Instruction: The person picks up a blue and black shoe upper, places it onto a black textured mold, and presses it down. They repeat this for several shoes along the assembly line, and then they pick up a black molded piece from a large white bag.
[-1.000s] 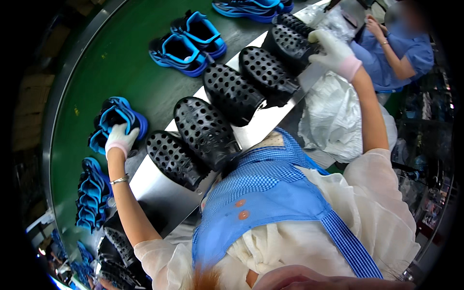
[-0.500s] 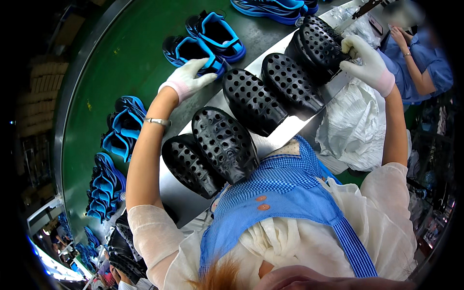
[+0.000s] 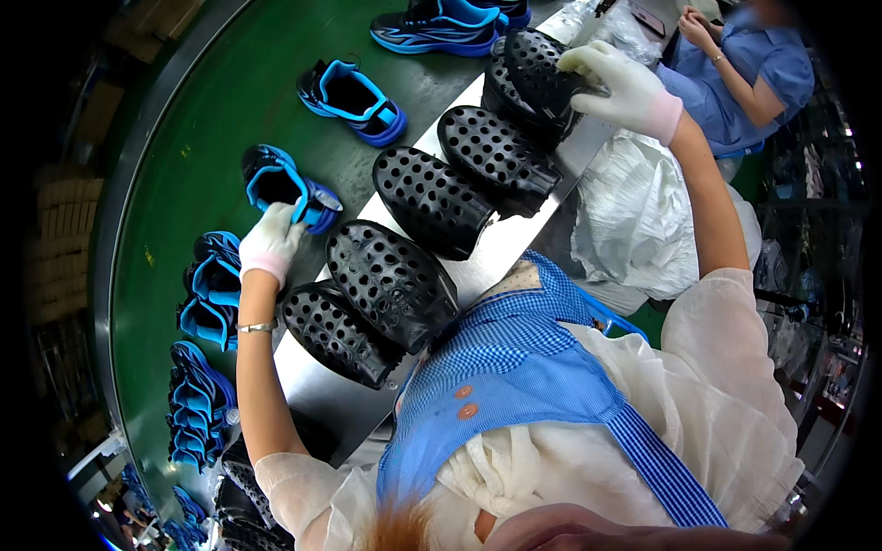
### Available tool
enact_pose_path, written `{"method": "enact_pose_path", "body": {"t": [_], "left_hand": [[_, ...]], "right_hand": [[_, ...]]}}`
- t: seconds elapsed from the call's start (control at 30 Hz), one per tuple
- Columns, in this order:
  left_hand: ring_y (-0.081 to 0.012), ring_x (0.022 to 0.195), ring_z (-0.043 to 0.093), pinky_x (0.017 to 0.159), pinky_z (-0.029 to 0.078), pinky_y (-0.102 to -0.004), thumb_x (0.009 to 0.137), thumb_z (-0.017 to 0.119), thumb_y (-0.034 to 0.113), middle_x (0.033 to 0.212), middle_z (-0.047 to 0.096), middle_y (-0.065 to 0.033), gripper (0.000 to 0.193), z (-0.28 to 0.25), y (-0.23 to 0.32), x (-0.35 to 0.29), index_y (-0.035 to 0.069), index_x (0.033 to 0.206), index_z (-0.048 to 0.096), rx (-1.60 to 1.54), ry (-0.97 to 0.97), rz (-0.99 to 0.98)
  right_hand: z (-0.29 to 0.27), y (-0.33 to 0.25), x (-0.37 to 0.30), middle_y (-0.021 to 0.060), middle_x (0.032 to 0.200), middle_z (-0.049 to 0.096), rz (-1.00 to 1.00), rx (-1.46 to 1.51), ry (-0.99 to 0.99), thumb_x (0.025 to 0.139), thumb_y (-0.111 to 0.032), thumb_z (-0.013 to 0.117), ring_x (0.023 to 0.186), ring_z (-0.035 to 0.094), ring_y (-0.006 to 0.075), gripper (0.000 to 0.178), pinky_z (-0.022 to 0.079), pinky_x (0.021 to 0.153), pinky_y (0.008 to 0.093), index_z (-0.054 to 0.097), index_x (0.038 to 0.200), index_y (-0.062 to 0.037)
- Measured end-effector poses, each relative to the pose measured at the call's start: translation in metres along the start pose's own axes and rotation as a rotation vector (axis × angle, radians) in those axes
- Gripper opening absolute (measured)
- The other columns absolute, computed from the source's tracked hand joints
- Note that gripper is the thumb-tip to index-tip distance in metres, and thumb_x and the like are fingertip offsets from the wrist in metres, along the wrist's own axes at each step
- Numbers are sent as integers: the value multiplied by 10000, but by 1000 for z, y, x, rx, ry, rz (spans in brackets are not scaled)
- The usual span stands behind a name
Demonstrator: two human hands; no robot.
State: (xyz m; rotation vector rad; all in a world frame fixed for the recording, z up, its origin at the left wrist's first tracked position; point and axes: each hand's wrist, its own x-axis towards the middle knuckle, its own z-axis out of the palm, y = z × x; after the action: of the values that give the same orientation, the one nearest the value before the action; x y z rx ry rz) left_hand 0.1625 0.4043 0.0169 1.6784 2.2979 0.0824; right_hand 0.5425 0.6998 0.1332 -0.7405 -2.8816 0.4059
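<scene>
The left hand (image 3: pixel 268 246) is at the shoe (image 3: pixel 299 184), its fingers (image 3: pixel 290 235) narrow, apparently pinching the near collar by the heel. Over on the right, the other hand (image 3: pixel 627 90) is half curled beside the topmost black form (image 3: pixel 537 78); I can't tell whether it truly grips or only steadies it. The shoe sits out over the green surface (image 3: pixel 152 193), toe pointing away, opening facing up.

Step in hand, as I judge it: the left does the shoe handling, the right minds the form. The next move calls for a firm hold on that collar, with the heel kept off its neighbours.

And the neighbours are plenty! A lone shoe (image 3: pixel 367 115) lies just beyond, more blue-trimmed shoes (image 3: pixel 423 35) at the far end, a pair (image 3: pixel 218 286) close by on the left, then a tight row (image 3: pixel 197 404). Perforated forms (image 3: pixel 395 280) line the metal strip (image 3: pixel 514 239), a knobbly barrier between shoe and apron (image 3: pixel 496 367). A white sack (image 3: pixel 629 220) bulges under the right arm; past it, a co-worker (image 3: pixel 749 78) in blue.
</scene>
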Motion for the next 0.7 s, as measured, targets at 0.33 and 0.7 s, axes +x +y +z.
{"method": "enact_pose_path", "body": {"t": [0.33, 0.7], "left_hand": [[-332, 1068, 554, 898, 457, -368, 846, 545, 209, 1235, 531, -129, 417, 11, -5, -23, 106, 1250, 524, -152, 193, 22], [-349, 1135, 511, 966, 416, -371, 846, 578, 177, 1242, 521, -184, 437, 0, -11, -41, 68, 1261, 500, -253, 208, 69]], "right_hand": [[23, 5, -6, 145, 997, 556, 65, -105, 21, 723, -260, 676, 955, 571, 292, 396, 464, 846, 349, 553, 1042, -62], [12, 10, -8, 121, 950, 537, -12, 5, 99, 725, -156, 686, 886, 559, 222, 363, 463, 829, 317, 556, 1037, -23]]}}
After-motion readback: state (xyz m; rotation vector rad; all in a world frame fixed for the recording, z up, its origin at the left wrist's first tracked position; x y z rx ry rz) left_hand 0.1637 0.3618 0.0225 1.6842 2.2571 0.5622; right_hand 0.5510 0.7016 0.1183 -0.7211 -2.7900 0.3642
